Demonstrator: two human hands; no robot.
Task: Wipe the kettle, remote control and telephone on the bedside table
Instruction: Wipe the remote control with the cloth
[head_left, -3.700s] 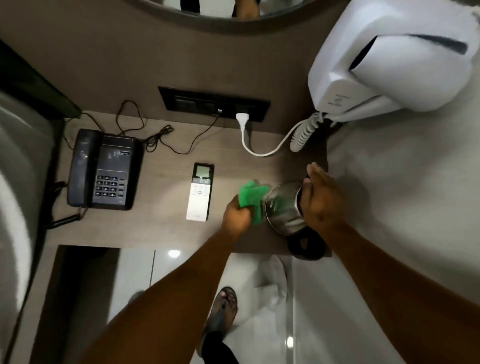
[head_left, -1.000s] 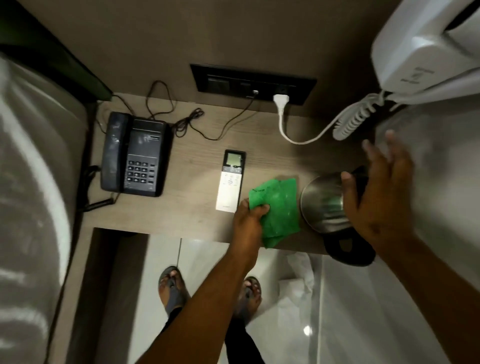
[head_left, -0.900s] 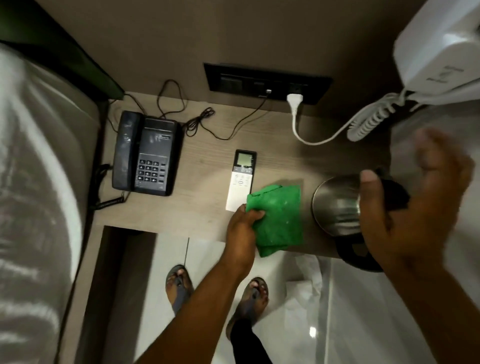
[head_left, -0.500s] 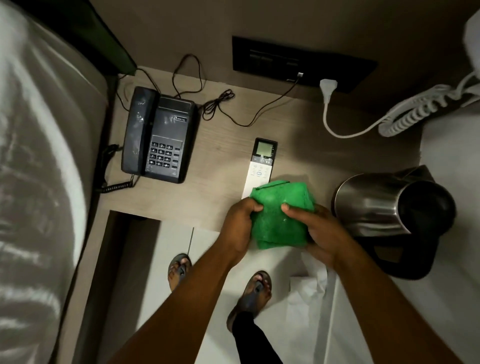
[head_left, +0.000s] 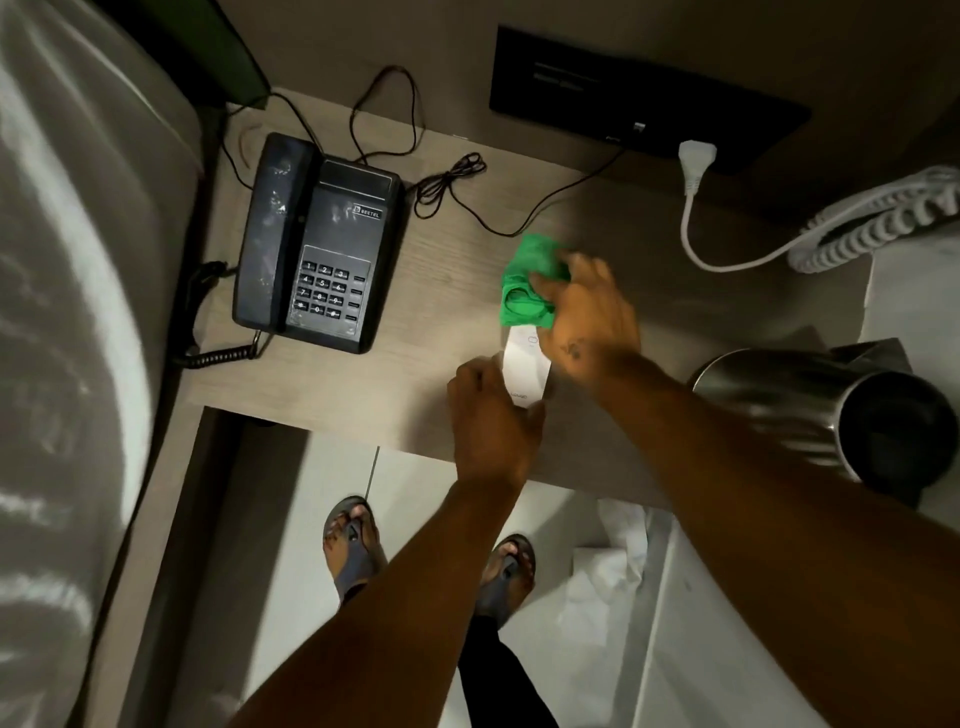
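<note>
The white remote control (head_left: 525, 371) lies on the wooden bedside table (head_left: 431, 332). My left hand (head_left: 491, 421) grips its near end. My right hand (head_left: 584, 317) is closed on a green cloth (head_left: 524, 288) and presses it on the remote's far end, hiding the display. The steel kettle (head_left: 810, 405) with its black lid stands at the table's right end, apart from both hands. The black telephone (head_left: 317, 244) sits at the left of the table.
A black socket panel (head_left: 644, 98) on the wall holds a white plug (head_left: 696, 161) and cable. A white coiled cord (head_left: 878, 223) hangs at the right. Thin black wires (head_left: 452, 182) lie behind the telephone. The bed (head_left: 78, 312) borders the table's left side.
My right hand left the kettle and took the green cloth from my left hand. The cloth moved onto the remote's far end, and my left hand now holds the remote's near end.
</note>
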